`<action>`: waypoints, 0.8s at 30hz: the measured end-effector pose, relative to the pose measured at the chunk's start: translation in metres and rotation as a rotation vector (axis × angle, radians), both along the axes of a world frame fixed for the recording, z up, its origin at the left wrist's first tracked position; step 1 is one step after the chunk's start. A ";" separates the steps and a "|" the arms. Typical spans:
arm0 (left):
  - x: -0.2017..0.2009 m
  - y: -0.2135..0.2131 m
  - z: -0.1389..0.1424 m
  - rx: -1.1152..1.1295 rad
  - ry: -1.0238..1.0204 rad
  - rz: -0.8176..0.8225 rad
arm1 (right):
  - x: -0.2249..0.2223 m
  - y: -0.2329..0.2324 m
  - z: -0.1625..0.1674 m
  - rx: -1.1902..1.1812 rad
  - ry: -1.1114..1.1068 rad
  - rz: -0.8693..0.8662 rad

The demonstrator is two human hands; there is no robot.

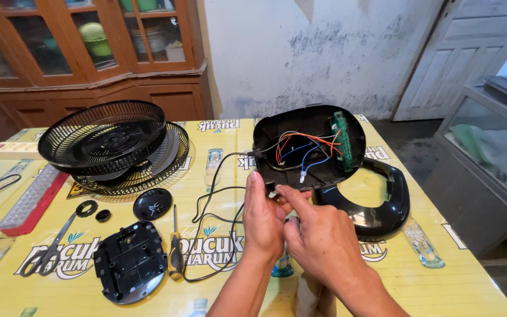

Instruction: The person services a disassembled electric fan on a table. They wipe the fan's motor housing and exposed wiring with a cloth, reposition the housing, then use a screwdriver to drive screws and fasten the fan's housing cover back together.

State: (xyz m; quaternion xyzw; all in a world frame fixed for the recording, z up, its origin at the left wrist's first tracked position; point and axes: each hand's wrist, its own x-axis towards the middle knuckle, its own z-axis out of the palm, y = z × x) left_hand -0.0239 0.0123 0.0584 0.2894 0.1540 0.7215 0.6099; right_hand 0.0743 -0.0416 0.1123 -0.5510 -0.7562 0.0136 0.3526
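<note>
My left hand (263, 220) and my right hand (318, 238) meet at the near edge of an opened black fan base shell (289, 132). The shell is tipped up on edge, showing red, blue and white wires (303, 152) and a green circuit board (342, 140) inside. Both hands pinch something small at the shell's lower rim; my fingers hide it. A black ring-shaped base part (391, 202) lies flat just right of the shell. A black power cord (212, 205) runs from the shell's left side and loops across the yellow tablecloth (441, 282).
Two stacked black fan grilles (112, 144) sit at the back left. Near them lie a round cap (152, 203), a black square plate (129, 261), a yellow-handled screwdriver (175, 252), scissors (48, 249), a nut ring (86, 208) and a red lamp (30, 202). A wooden cabinet (89, 53) stands behind.
</note>
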 end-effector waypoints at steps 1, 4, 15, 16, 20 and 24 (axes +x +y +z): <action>-0.001 0.000 0.000 0.008 0.017 0.011 | 0.003 -0.003 -0.001 0.004 0.071 0.010; -0.002 0.002 -0.002 0.028 0.060 0.038 | 0.020 -0.010 -0.006 0.082 0.259 -0.002; 0.000 -0.004 -0.008 -0.059 0.085 0.118 | 0.100 0.063 -0.005 -0.010 1.161 0.122; -0.001 -0.004 -0.009 -0.055 0.086 0.119 | 0.101 0.065 -0.004 -0.040 1.096 0.078; -0.004 -0.005 -0.011 -0.060 0.100 0.136 | 0.096 0.065 0.000 -0.065 0.865 -0.044; -0.006 -0.009 -0.015 -0.071 0.113 0.150 | 0.089 0.065 0.006 0.008 0.632 -0.166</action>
